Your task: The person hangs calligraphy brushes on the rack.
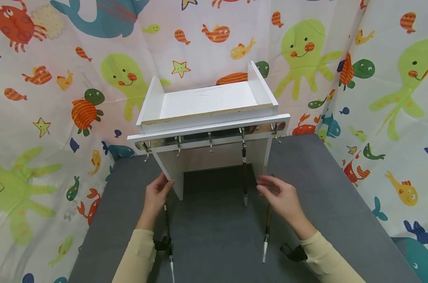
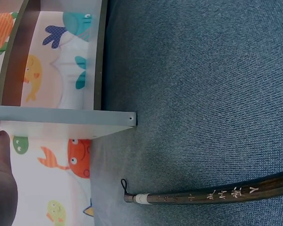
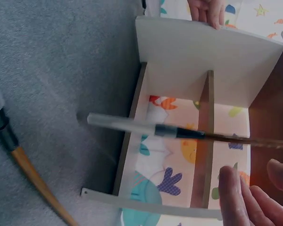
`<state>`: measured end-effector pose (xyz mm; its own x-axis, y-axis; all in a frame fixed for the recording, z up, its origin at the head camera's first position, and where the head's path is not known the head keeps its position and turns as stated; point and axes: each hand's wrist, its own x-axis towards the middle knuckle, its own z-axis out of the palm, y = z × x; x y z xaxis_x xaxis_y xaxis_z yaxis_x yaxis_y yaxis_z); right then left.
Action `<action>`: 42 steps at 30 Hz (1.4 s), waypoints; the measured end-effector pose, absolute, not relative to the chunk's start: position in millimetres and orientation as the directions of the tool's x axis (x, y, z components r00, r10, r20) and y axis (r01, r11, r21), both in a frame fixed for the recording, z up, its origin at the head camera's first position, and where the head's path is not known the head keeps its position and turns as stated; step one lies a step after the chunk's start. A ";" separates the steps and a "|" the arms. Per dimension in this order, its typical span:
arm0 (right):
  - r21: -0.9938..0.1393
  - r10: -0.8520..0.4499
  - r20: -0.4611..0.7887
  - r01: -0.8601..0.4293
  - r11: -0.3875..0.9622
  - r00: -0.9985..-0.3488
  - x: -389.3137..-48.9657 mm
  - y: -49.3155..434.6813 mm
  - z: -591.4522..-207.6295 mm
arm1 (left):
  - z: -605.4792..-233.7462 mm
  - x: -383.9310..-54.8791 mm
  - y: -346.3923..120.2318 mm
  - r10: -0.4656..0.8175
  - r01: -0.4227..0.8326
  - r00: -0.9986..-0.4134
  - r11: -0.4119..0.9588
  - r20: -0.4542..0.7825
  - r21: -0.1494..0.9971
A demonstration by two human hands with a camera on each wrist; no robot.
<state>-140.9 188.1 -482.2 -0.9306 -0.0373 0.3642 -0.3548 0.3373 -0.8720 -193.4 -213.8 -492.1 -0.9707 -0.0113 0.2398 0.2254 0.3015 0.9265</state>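
Hanging brush (image 1: 245,173) near the right hand (image 1: 281,196), just to its left

Suspended from the fourth hook (image 1: 243,137) from the left, beneath the front rail of the white rack (image 1: 210,120). Long axis close to vertical, pale tip downward over the grey tabletop (image 1: 206,243). Blurred in the right wrist view, so perhaps swaying; judgement only.

Key relation: from the right fingertips, leftward and near, with a slight gap in the head view. Right hand plainly the nearer; left hand (image 1: 155,198) well apart, across the width of the rack.

Right hand: fingers loosely bent, thumb apart, nothing held. Contact with the right side panel (image 1: 259,153) beside the fingertips: cannot tell. Left hand: low grip on the front edge of the left side panel (image 1: 171,165), thumb in front; apparently to steady the rack.

Farther out: right loose brush (image 1: 267,232) on the tabletop, slanted, partly behind the right hand, tip toward the wearer. Left loose brush (image 1: 168,228) below the left hand, pale characters along a dark handle. Remaining hooks (image 1: 210,141) bare. Sea-creature curtain (image 1: 199,55) behind.

In the way: little between right fingertips and hanging handle. Likeliest obstacles: panel edge, and rightmost hook above the hand.
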 end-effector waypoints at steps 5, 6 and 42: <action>-0.881 -0.036 0.348 -0.340 0.327 -0.937 -137.9 194.1 -487.5 | -494.5 -195.3 -214.5 0.004 0.255 -0.964 0.318 0.267 0.913; -0.884 -0.037 0.342 -0.334 0.326 -0.939 -137.3 195.1 -488.5 | -498.9 -197.6 -215.7 -0.001 0.259 -0.962 0.317 0.274 0.912; -0.895 0.131 -0.100 0.147 0.421 -0.986 -135.8 218.8 -555.4 | -489.9 -190.2 -213.0 -0.022 0.192 -0.976 0.386 0.217 0.903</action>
<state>-135.8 218.8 -555.4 -0.9863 0.1306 -0.1003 0.1468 0.4213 -0.8950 -190.2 -213.0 -489.9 -0.9760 -0.0219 0.2169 0.1919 0.3855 0.9025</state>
